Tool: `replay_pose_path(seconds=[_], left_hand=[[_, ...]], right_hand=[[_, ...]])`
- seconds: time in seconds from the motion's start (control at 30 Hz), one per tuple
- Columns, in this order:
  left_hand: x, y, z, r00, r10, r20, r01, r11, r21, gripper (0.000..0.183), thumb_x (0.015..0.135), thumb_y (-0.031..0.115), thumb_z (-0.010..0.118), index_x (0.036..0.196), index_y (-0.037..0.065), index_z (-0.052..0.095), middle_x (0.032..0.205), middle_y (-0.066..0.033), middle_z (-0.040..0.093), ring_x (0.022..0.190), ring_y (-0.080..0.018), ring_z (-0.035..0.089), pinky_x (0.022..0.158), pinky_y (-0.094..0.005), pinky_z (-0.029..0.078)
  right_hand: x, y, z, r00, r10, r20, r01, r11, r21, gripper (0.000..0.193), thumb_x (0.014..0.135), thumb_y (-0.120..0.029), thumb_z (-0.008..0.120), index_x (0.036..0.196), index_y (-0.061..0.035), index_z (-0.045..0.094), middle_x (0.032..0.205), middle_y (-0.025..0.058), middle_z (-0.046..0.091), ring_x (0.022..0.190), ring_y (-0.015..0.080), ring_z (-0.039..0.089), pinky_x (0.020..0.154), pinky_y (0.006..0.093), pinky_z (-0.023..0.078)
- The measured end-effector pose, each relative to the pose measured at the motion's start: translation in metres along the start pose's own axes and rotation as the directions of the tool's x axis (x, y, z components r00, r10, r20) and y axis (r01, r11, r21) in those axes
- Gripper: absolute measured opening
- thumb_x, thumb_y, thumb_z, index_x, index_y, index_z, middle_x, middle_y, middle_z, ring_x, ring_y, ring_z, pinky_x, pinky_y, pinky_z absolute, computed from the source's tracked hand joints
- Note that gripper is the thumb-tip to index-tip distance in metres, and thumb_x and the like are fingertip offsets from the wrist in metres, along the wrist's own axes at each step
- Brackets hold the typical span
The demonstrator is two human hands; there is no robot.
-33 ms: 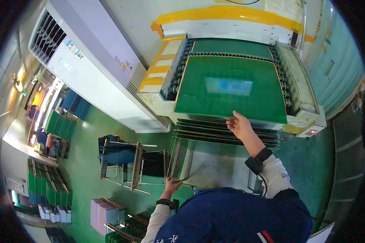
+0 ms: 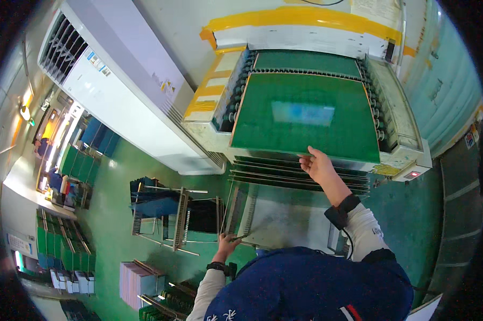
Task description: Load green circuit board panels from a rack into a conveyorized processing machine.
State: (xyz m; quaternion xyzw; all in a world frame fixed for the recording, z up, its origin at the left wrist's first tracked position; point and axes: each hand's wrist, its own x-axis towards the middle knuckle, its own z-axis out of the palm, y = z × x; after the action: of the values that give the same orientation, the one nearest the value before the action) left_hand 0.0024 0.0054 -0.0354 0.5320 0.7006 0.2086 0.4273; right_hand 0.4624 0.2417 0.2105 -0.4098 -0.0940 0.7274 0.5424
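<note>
A large green panel [image 2: 306,128] lies flat on the roller conveyor [image 2: 379,115], its near edge reaching past the machine's front. At that edge, right of centre, my right hand [image 2: 318,165] pinches the panel, thumb up and the other fingers curled partly out of sight. Below stands a metal rack [image 2: 248,214] with several thin panels [image 2: 300,179] slotted in one above another. My left hand [image 2: 228,248] is closed around the rack's near left corner; its fingertips are partly hidden. Farther in, a second green panel [image 2: 306,61] rests on the rollers.
A tall white air conditioner [image 2: 129,101] stands left of the conveyor. On the green floor to the left are a slotted rack with dark panels [image 2: 164,206] and a pinkish stack [image 2: 137,283]. Grey panelling [image 2: 461,214] borders the right side. People work in the far left background.
</note>
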Motion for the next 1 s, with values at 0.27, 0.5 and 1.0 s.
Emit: replay_pose_path(seconds=[0.27,0.5,1.0], left_hand=[[-0.006,0.006,-0.002,0.997,-0.061,0.048,0.058,0.996,0.069,0.052,0.076,0.042,0.080,0.115,0.011,0.068,0.137,-0.0203,0.039,0.127,-0.0362,0.042,0.105,-0.0410,0.041],[-0.018,0.048,-0.008,0.995,-0.096,0.009,0.093,0.982,0.163,0.054,0.076,0.045,0.078,0.118,0.012,0.067,0.139,-0.0250,0.035,0.130,-0.0396,0.039,0.109,-0.0421,0.037],[-0.022,0.064,-0.008,0.991,-0.126,0.041,0.125,0.992,0.030,0.054,0.075,0.040,0.079,0.118,0.010,0.066,0.138,-0.0202,0.032,0.122,-0.0357,0.049,0.104,-0.0399,0.043]], right_hand=[[-0.035,0.004,0.017,0.982,0.113,0.153,-0.014,0.847,-0.532,0.033,0.093,-0.031,0.062,0.110,-0.0030,0.063,0.100,0.0096,0.069,0.084,0.0180,0.065,0.075,0.0318,0.053],[-0.076,0.041,0.013,0.833,-0.171,0.526,0.547,0.121,-0.828,0.027,0.085,-0.025,0.069,0.102,-0.0042,0.069,0.100,0.0125,0.069,0.095,0.0268,0.066,0.083,0.0360,0.052],[-0.062,0.071,-0.013,0.925,-0.028,0.379,0.297,-0.571,-0.765,0.025,0.081,-0.025,0.069,0.091,-0.0028,0.064,0.087,0.0207,0.067,0.085,0.0403,0.064,0.074,0.0487,0.050]])
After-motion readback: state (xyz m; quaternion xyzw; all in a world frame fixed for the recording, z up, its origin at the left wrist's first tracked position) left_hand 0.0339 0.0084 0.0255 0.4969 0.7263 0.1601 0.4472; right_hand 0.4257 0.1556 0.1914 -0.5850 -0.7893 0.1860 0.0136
